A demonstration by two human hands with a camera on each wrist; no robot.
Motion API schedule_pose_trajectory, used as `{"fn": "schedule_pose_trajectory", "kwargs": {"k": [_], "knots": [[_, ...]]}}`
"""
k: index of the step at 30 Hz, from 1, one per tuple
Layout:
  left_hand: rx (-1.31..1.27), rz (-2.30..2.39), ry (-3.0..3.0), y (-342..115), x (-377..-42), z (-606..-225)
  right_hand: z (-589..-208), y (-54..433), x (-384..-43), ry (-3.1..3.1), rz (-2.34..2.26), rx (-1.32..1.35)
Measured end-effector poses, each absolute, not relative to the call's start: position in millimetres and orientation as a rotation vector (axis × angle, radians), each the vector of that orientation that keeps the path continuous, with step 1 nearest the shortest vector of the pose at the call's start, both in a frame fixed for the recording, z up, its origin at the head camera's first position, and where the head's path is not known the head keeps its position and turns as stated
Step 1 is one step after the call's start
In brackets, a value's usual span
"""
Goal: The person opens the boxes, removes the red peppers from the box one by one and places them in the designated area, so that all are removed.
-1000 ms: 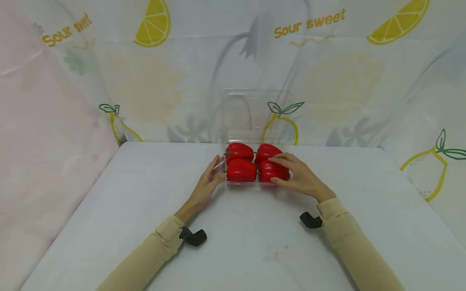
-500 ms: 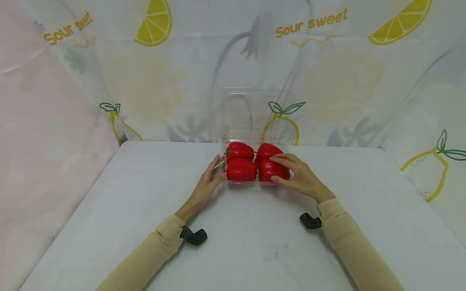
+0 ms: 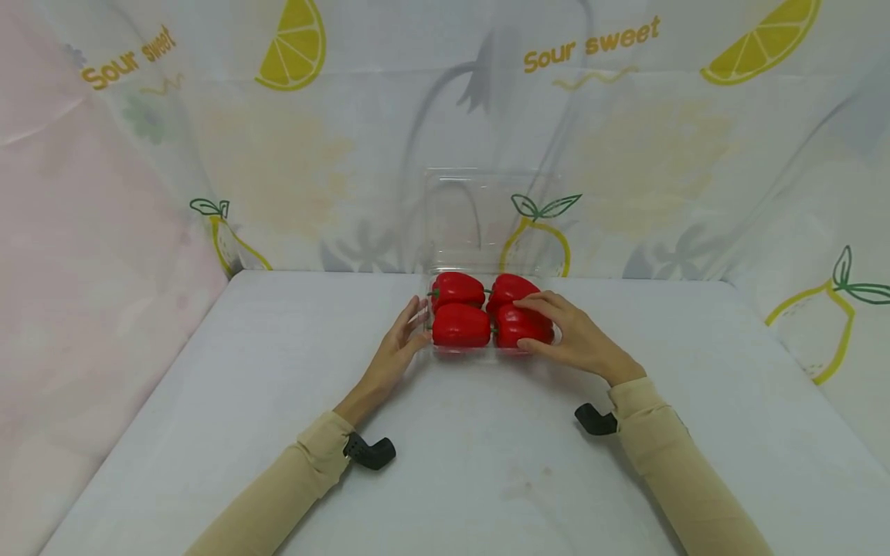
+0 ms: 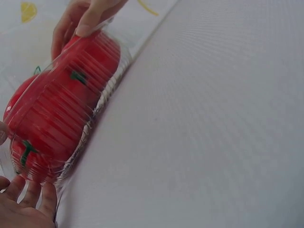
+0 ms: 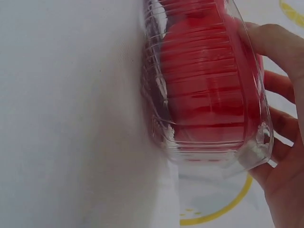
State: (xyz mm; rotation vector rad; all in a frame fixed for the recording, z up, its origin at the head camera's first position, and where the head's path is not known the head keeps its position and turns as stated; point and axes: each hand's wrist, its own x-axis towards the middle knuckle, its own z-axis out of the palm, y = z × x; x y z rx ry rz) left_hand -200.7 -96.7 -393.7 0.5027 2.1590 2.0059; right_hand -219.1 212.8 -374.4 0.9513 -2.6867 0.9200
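Several red bell peppers with green stems lie two by two in a clear plastic clamshell box (image 3: 464, 350), its clear lid (image 3: 459, 220) raised at the back. My right hand (image 3: 580, 340) holds the front right bell pepper (image 3: 511, 327), thumb at its near side and fingers over its top. In the right wrist view, this bell pepper (image 5: 204, 80) shows through the ribbed wall. My left hand (image 3: 391, 357) rests its extended fingertips against the box's left end, beside the front left bell pepper (image 3: 460, 326). The left wrist view shows those fingers (image 4: 31, 194) touching the plastic.
A white tabletop (image 3: 445, 463) spreads around the box. Right behind it hangs a cloth backdrop (image 3: 389, 154) with lemon prints, close to the raised lid. A black wrist device (image 3: 371, 452) juts from the left sleeve, another device (image 3: 595, 420) from the right.
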Motion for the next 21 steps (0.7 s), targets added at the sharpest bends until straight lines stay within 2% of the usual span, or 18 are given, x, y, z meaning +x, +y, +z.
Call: {"fn": "schedule_pose_trajectory", "kwargs": {"k": [21], "knots": [[0.501, 2.019, 2.151, -96.7, -202.1, -394.6, -376.1, 211.4, -217.3, -2.638, 0.85, 0.97]]}}
